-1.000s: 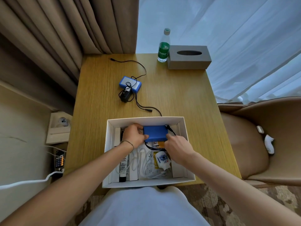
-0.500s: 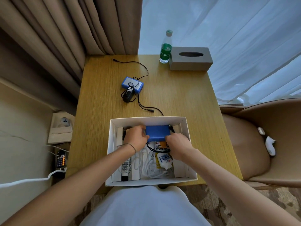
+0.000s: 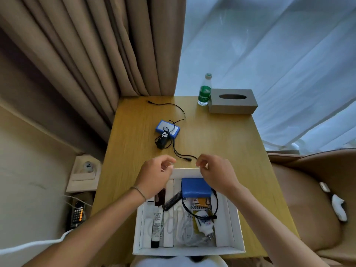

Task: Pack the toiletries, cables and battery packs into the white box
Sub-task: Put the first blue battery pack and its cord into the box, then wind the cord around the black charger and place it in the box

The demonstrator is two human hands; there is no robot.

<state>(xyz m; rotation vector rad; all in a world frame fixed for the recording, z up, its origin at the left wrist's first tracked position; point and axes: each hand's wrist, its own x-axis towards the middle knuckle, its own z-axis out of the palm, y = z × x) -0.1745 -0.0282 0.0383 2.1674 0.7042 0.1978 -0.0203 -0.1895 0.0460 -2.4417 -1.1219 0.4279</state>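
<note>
The left hand (image 3: 157, 175) and the right hand (image 3: 216, 174) hovered side by side over the far wall of the white box (image 3: 234, 226), fingers loosely curled and holding nothing as far as the view showed; the right fingertips sat very near the plug end of a black cable (image 3: 181, 154) on the table, and whether they touched it could not be told. A thin bracelet (image 3: 139, 192) circled the left wrist. Just below the hands, a blue battery pack (image 3: 195, 187) lay in the far part of the box, with a black lead (image 3: 200, 213) looping from it over a white squeeze bottle (image 3: 205, 223). Beside these lay a black coiled cord (image 3: 171, 202), a white tube with a black cap (image 3: 156, 228) and a tangle of white cable (image 3: 185, 231). Farther out on the wooden table (image 3: 221, 143), well apart from the box, a second blue battery pack (image 3: 169, 128) rested with a black adapter (image 3: 162, 140) against it. At the table's far edge stood a green-labelled water bottle (image 3: 204, 90) just beside a grey tissue box (image 3: 232, 101).
</note>
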